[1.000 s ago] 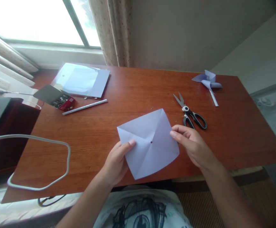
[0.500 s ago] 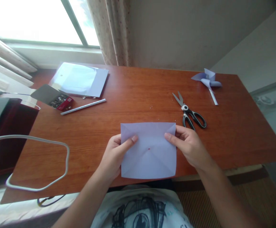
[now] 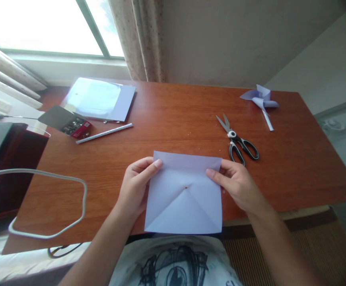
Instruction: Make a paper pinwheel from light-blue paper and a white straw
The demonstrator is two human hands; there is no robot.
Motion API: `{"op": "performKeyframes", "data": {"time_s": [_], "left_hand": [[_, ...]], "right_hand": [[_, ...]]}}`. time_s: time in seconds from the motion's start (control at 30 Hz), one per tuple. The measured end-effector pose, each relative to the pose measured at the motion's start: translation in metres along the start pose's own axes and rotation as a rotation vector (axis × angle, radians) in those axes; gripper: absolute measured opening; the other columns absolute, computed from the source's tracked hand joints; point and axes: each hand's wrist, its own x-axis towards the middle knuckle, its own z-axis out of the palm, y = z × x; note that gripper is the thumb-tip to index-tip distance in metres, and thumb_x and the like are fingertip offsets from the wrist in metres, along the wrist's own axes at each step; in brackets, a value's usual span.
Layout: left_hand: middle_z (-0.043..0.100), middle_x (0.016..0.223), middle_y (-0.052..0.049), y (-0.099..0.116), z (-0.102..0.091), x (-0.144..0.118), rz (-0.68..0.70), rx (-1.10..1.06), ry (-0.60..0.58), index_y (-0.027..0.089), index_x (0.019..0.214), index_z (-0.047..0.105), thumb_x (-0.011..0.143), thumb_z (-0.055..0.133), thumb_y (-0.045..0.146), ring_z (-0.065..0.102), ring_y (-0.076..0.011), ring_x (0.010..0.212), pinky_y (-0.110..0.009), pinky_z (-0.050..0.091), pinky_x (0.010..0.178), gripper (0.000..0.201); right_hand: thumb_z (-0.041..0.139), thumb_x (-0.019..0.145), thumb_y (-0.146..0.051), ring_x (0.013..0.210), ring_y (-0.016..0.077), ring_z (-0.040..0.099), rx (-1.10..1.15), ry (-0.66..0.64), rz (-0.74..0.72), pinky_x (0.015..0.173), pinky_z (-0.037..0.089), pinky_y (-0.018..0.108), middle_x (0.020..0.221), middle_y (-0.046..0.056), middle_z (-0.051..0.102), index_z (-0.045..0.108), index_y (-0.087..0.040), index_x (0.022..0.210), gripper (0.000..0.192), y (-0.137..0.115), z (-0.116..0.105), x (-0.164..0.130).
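Note:
A square sheet of pale lilac paper (image 3: 185, 210) is held up between my hands over the table's near edge. Crease lines run from its corners to a small red mark near the middle. My left hand (image 3: 135, 180) pinches the upper left corner, thumb in front and fingers behind. On the other side, my right hand (image 3: 235, 180) grips the upper right edge the same way. Just beyond the right hand lie black-and-grey scissors (image 3: 232, 137) with blades slightly apart.
A paper pinwheel (image 3: 261, 99) lies at the far right. To the left are a rolled paper stick (image 3: 104, 133), an opened red box of small metal pieces (image 3: 77, 128) and a plastic-covered paper pack (image 3: 101, 97). A white cable (image 3: 83, 198) loops over the table's left side.
The left hand has shifted left and up to the sheet's corner. The sheet has tilted slightly and lies flatter to view, its lower edge nearer my body.

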Motion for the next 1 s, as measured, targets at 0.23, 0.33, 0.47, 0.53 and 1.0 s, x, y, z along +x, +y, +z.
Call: {"op": "performKeyframes", "data": {"time_s": [0.23, 0.33, 0.47, 0.53, 1.0], "left_hand": [[0.064, 0.060, 0.004, 0.000, -0.001, 0.004, 0.035, -0.052, -0.014, 0.016, 0.074, 0.070, 0.069, 0.090, 0.035, 0.054, -0.0070, 0.049, -0.015, 0.042, 0.045, 0.027], [0.061, 0.056, 0.005, 0.001, -0.003, 0.006, -0.011, -0.069, -0.026, 0.016, 0.069, 0.066, 0.068, 0.089, 0.034, 0.051, -0.0068, 0.045, -0.015, 0.040, 0.043, 0.029], [0.059, 0.055, 0.006, 0.004, -0.003, 0.006, -0.005, -0.080, -0.025, 0.017, 0.071, 0.066, 0.071, 0.087, 0.033, 0.049, -0.0058, 0.044, -0.014, 0.037, 0.042, 0.027], [0.064, 0.060, 0.004, 0.006, -0.004, 0.004, 0.013, -0.099, -0.062, 0.017, 0.074, 0.069, 0.073, 0.085, 0.041, 0.055, -0.0086, 0.049, -0.016, 0.041, 0.044, 0.029], [0.069, 0.063, -0.002, -0.023, 0.007, -0.004, 0.028, 0.112, -0.147, 0.013, 0.073, 0.072, 0.068, 0.090, 0.045, 0.060, -0.0118, 0.054, -0.021, 0.052, 0.051, 0.037]], "right_hand": [[0.074, 0.091, -0.039, 0.067, 0.0131, 0.061, -0.029, 0.025, -0.051, 0.062, 0.049, 0.022, 0.073, -0.002, 0.067, 0.072, -0.021, 0.084, 0.019, 0.004, 0.000, 0.001], [0.066, 0.096, -0.044, 0.056, 0.0108, 0.050, -0.099, 0.041, -0.096, 0.052, 0.041, 0.022, 0.060, -0.004, 0.057, 0.064, -0.020, 0.069, 0.036, 0.007, -0.003, -0.001], [0.066, 0.096, -0.045, 0.053, 0.0112, 0.047, -0.099, 0.077, -0.109, 0.050, 0.037, 0.024, 0.057, -0.004, 0.052, 0.058, -0.020, 0.065, 0.041, 0.010, -0.002, 0.000], [0.067, 0.095, -0.045, 0.052, 0.0112, 0.046, -0.038, 0.142, -0.124, 0.048, 0.036, 0.024, 0.058, -0.004, 0.052, 0.058, -0.021, 0.065, 0.040, 0.010, 0.000, 0.002], [0.068, 0.093, -0.050, 0.051, 0.0119, 0.048, 0.019, 0.542, -0.357, 0.049, 0.038, 0.025, 0.054, -0.004, 0.053, 0.055, -0.022, 0.063, 0.044, 0.023, 0.018, 0.018]]}}
